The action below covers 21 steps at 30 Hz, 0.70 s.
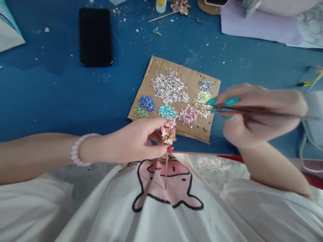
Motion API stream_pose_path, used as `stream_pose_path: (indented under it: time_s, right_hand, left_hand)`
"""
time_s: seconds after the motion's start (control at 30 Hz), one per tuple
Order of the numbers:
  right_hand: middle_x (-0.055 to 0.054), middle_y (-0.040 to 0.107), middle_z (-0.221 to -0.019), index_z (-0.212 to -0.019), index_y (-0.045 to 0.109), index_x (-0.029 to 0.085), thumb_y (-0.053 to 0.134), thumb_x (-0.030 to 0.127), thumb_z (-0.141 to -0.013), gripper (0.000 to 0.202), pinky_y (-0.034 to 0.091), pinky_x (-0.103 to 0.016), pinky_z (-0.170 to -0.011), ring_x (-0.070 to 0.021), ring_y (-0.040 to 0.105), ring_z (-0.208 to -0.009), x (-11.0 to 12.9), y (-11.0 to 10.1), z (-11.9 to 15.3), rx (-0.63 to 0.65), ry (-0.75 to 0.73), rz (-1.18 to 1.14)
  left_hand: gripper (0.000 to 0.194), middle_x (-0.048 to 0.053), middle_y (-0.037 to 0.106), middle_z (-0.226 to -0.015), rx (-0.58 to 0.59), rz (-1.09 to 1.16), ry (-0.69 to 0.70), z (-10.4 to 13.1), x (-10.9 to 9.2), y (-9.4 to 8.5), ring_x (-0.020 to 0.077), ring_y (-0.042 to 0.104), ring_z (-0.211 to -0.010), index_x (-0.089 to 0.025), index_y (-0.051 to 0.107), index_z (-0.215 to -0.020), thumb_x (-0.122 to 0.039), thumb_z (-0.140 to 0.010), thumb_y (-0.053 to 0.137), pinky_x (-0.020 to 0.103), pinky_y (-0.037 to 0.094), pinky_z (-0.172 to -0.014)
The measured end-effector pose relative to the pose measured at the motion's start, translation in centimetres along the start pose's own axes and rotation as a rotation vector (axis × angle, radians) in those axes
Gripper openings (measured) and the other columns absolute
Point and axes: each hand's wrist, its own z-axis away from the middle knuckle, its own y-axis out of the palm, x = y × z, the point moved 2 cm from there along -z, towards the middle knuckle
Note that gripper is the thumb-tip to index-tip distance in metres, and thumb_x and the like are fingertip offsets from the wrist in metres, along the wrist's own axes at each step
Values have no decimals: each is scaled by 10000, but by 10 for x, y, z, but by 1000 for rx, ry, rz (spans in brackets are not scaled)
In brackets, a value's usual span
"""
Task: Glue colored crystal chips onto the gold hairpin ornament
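Note:
My left hand [131, 141] pinches a gold hairpin [168, 134] by its ornate head, which has pink parts. The pin's long thin stem points down over my shirt. My right hand [262, 114], its fingers closed, grips dark, slender tweezers [242, 110] with the tips over the cardboard piece [156, 64]. Those tips are near the champagne-coloured chips [201, 108]. On the cardboard lie more small piles: pink chips [188, 115], turquoise chips [168, 111], blue chips [147, 103], green chips [140, 111] and a larger mixed silvery heap [168, 85].
A black phone [96, 37] lies on the blue table [55, 90]. At the back are a second hairpin [165, 16], a small bottle with a yellow label [160, 5] and a lilac sheet [247, 23]. A white device with a cable [314, 117] is at the right.

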Motion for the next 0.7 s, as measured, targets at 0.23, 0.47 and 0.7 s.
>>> stream_pose_path:
  time_s: [0.23,0.47,0.7]
  right_hand:
    - [-13,772,-891,-1005,741,218,836,277,-881,167,616,-268,-644,-174,771,-755,-33,2,5,1,131,-51]
    - [23,742,-841,-979,675,222,741,244,-981,70,552,-237,-641,-128,726,-731,-22,1,3,342,40,82]
    - [-16,754,-940,-1000,655,223,615,228,-1050,64,583,-310,-761,-162,729,-843,-17,4,6,493,55,23]
  left_hand:
    - [100,-27,629,-883,-35,122,8,-1,-6,-1,114,711,-784,-223,575,-913,-211,-952,667,191,611,-680]
    - [119,-36,637,-874,-83,83,50,-3,-4,-4,109,728,-732,-211,572,-889,-165,-908,680,180,623,-634]
    - [111,-51,647,-823,-116,40,124,-3,-5,-6,103,737,-718,-200,582,-891,-112,-887,650,159,629,-637]
